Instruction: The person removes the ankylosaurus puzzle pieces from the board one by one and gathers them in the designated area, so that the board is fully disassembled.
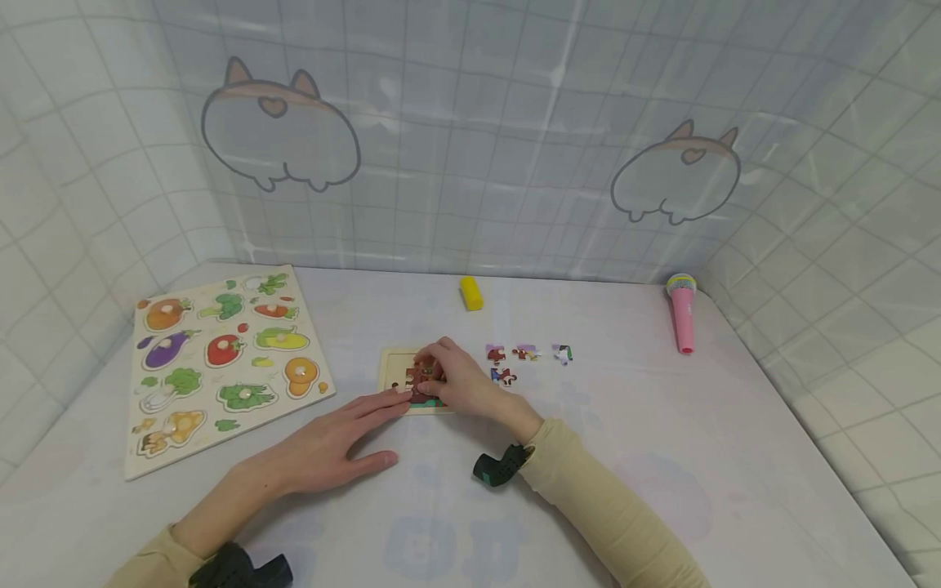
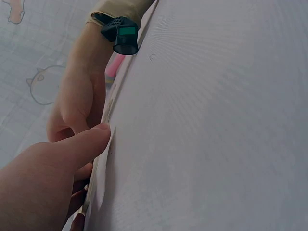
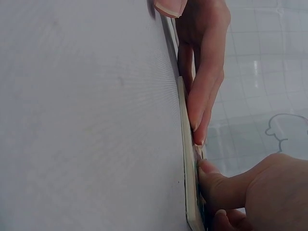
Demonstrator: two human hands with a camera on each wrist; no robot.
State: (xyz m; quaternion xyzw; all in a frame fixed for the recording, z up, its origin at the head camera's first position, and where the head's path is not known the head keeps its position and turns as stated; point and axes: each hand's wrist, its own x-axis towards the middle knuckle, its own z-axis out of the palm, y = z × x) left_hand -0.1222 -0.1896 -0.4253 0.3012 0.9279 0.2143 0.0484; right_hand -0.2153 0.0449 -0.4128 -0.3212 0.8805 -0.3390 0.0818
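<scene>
A small jigsaw puzzle in a pale wooden frame (image 1: 393,359) lies flat on the table, partly filled with brown bear-picture pieces. My left hand (image 1: 334,441), fingers straight, rests its fingertips on the frame's near left part; the left thumb lies apart on the table side. Over the puzzle my right hand (image 1: 466,382) bends its thumb and index finger about a brown puzzle piece (image 1: 425,369), mostly covered by the fingers. The right wrist view shows the right thumb (image 3: 224,190) down against the puzzle's face. Several loose puzzle pieces (image 1: 526,353) lie just right of the frame.
A large vegetable peg board (image 1: 194,384) lies at the left. A yellow block (image 1: 471,293) is behind the puzzle, and a pink toy microphone (image 1: 683,318) lies at the far right. Tile-patterned walls (image 1: 478,163) close off the back and sides.
</scene>
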